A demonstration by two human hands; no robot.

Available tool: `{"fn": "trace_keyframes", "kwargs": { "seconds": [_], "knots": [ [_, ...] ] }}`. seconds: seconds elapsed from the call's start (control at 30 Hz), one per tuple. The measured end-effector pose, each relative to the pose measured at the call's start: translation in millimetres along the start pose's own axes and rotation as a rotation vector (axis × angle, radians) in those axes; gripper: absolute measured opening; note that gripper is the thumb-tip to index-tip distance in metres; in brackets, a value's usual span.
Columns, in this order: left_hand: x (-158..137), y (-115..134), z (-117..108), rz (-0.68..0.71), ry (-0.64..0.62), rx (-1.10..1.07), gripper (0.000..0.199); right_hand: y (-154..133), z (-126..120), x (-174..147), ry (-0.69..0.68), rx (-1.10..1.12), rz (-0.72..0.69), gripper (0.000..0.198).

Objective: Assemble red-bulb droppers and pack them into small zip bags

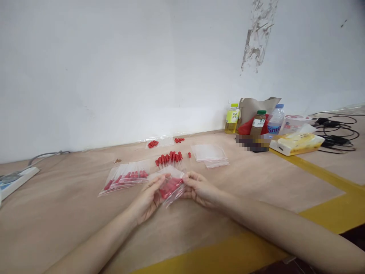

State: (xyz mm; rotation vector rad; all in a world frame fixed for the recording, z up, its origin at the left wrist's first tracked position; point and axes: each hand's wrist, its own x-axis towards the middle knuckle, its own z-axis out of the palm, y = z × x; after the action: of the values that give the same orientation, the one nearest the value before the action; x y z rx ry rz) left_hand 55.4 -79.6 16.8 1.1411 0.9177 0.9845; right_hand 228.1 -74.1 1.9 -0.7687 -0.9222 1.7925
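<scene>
Between my two hands is a clear plastic zip bag [171, 187] with red-topped droppers inside, slightly blurred. My left hand [151, 196] pinches its left side, and my right hand [199, 188] grips its right edge. Just beyond the bag lies a row of loose glass droppers [169, 158] with red rubber bulbs, one a little apart on the right. Left of my left hand, filled zip bags [125, 177] overlap in a fanned pile. A stack of flat, empty-looking zip bags [211, 154] rests beyond my right hand.
Red bulbs [153, 144] lie on plastic near the wall. At the right stand a yellow drink bottle [232, 120], a green-capped bottle [258, 123], a water bottle [276, 120] and a tissue pack [296, 144]. Black cables [336, 131] coil behind. A power strip [18, 182] sits far left.
</scene>
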Motion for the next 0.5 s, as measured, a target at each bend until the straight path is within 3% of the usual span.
{"fn": "trace_keyframes", "kwargs": {
  "seconds": [0.1,0.17,0.23,0.3,0.4,0.5],
  "knots": [
    [4.3,12.2,-20.3,-0.032,0.121,0.13,0.029,0.9,-4.0,-0.1,-0.105,-0.259,0.021,0.029],
    [11.1,28.1,-40.9,0.001,0.119,0.305,0.034,-16.5,-26.6,5.4,-0.063,-0.56,-0.065,0.024],
    [22.4,44.7,-61.6,0.096,0.174,0.488,0.042,-43.8,-61.2,16.0,0.145,-0.943,-0.214,0.015],
    [38.0,56.6,-78.0,0.124,0.219,0.789,0.041,-72.7,-100.0,28.9,0.484,-1.372,-0.234,0.01],
    [64.4,62.0,-90.6,0.081,0.21,0.915,0.04,-103.0,-148.4,46.9,0.711,-1.471,-0.17,0.016],
    [84.2,58.9,-93.3,0.051,0.275,1.06,0.032,-112.0,-172.7,62.1,0.845,-1.54,0.017,0.035]
  ]
}}
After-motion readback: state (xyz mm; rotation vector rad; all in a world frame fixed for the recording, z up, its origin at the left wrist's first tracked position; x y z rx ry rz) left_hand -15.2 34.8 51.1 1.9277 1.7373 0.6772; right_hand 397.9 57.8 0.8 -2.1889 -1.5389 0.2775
